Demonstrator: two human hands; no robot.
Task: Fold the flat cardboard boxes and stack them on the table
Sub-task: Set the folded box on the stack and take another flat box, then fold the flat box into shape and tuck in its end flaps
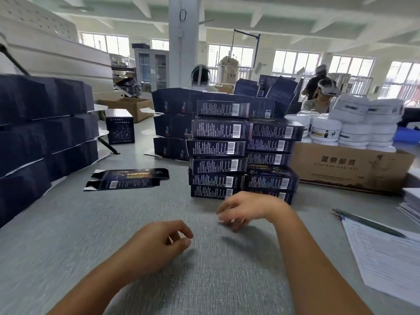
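The grey table carries all the work material. Along its left edge stand tall piles of flat blanks, dark and unfolded; more such piles stand at the rear centre. These indicate that a large share of the task remains.

At the centre, the stack of folded boxes stands in two adjoining columns, several layers high, barcode faces toward the camera. This is the completed portion.

To the right, touching the stack, a brown carton bears white jars. It limits growth of the stack on that side. Printed papers lie at the right edge.

One flat box lies alone on the table, left of the stack and near it. Judged as the next unit to fold, it has a clear approach.

The left hand and right hand hover apart over the bare table, fingers loosely curled, holding nothing. The right hand is blurred and lies just in front of the stack base.

A pen rests on the papers.
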